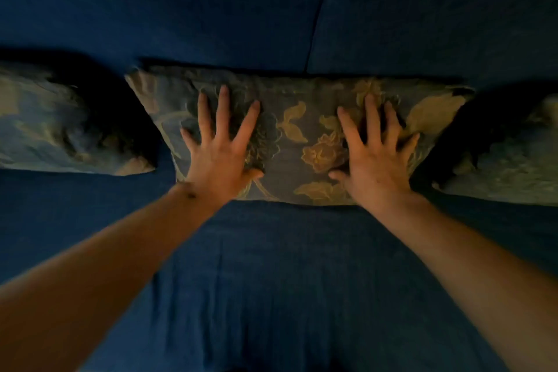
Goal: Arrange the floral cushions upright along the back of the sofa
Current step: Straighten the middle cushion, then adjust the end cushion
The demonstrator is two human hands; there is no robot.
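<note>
- The middle floral cushion (297,136) stands against the blue sofa's (271,281) backrest, at the seam between 2 back panels, its lower edge on the seat.
- Left hand (222,148) and right hand (373,157) lie flat on its face, fingers spread wide, palms pressing rather than gripping; nothing is pinched.
- The fabric dents around the fingertips (224,90), so the filling looks soft and light; the woven cover probably gives fair friction.
- Best hold, I judge: both side edges or top corners, then pat it square.
- 2 more cushions flank it: left cushion (60,127) and right cushion (507,160), each apart from it.
</note>
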